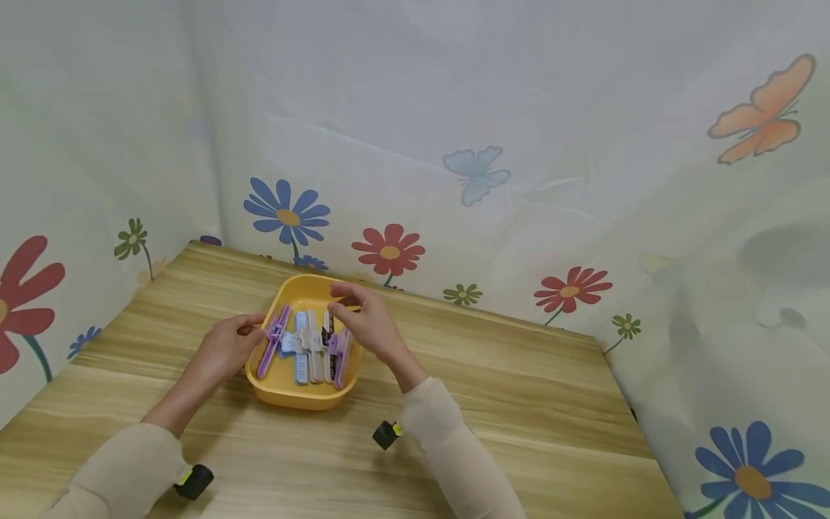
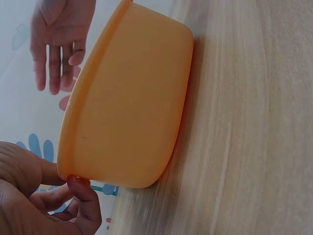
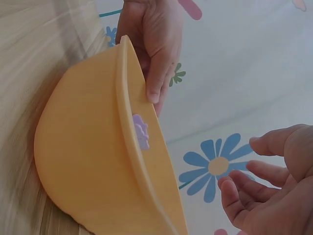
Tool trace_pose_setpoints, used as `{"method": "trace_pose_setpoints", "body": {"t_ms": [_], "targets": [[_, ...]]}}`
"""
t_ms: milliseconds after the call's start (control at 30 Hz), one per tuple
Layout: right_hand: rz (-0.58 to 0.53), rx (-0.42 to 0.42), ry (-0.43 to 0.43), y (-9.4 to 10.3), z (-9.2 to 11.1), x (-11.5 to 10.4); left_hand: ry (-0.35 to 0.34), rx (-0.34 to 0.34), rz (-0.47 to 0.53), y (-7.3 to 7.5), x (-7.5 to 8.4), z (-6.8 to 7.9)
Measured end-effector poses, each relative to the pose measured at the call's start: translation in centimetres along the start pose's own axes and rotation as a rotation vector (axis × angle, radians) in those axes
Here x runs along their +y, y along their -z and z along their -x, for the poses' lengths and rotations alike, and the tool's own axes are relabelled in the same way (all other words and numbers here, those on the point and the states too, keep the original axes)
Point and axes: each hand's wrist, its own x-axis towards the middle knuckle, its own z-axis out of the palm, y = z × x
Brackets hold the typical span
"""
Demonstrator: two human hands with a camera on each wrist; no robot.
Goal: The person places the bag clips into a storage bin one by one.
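A yellow plastic basin [image 1: 305, 401] stands on the wooden table with several bag-sealing clips inside. My left hand [image 1: 230, 346] pinches its left rim; in the left wrist view the fingers [image 2: 85, 203] grip the lip from both sides. Along that side lies a purple clip [image 1: 268, 355], slanted. Blue [image 1: 301, 373] and grey [image 1: 314, 366] clips lie side by side in the middle, and at the right are a black-and-white clip [image 1: 328, 369] and another purple one [image 1: 341, 364]. Over the right rim hovers my right hand [image 1: 372, 324], its loosely bent fingers [image 3: 254, 188] holding nothing.
The wood-grain table [image 1: 480, 382] meets a white backdrop [image 1: 389, 108] printed with flowers and butterflies at its back edge. A small purple object [image 1: 210, 240] shows at the back left corner. Black wrist cameras [image 1: 193, 481] hang below both sleeves.
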Motion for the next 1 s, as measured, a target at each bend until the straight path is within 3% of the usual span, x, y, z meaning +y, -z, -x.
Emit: {"method": "trace_pose_setpoints", "body": {"t_ms": [300, 1000], "targets": [[0.035, 0.013, 0.037, 1.5, 0.5, 0.9, 0.011, -0.015, -0.014, 0.2, 0.1, -0.1], [0.074, 0.107, 0.015, 6.0, 3.1, 3.1, 0.042, -0.032, 0.000, 0.1, 0.6, 0.1]]}}
